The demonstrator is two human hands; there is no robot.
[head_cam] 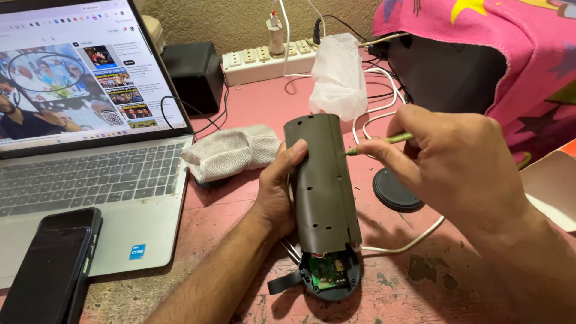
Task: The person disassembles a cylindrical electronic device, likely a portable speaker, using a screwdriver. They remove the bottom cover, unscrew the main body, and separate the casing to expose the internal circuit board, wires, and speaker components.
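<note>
The left hand [277,189] is gripping a grey curved cover [321,180]; the right hand [447,165] is pinching a green screwdriver [384,141] beside a white bag [338,75].

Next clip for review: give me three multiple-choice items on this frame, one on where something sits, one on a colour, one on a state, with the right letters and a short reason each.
1. Where does the black phone lie?
A. on the laptop's palm rest, lower left
B. on the power strip
C. on the pink cloth

2. What colour is the thin tool in the right hand?
A. red
B. green
C. white

3. What is the state of the dark cylindrical device's near end?
A. capped shut
B. wrapped in cloth
C. open, with a circuit board showing

Answers:
1 A: the phone rests on the laptop beside its keyboard.
2 B: the right hand pinches a green tool, its tip at the device's side.
3 C: the device, held by the left hand, shows a green circuit board at its near end.
</note>
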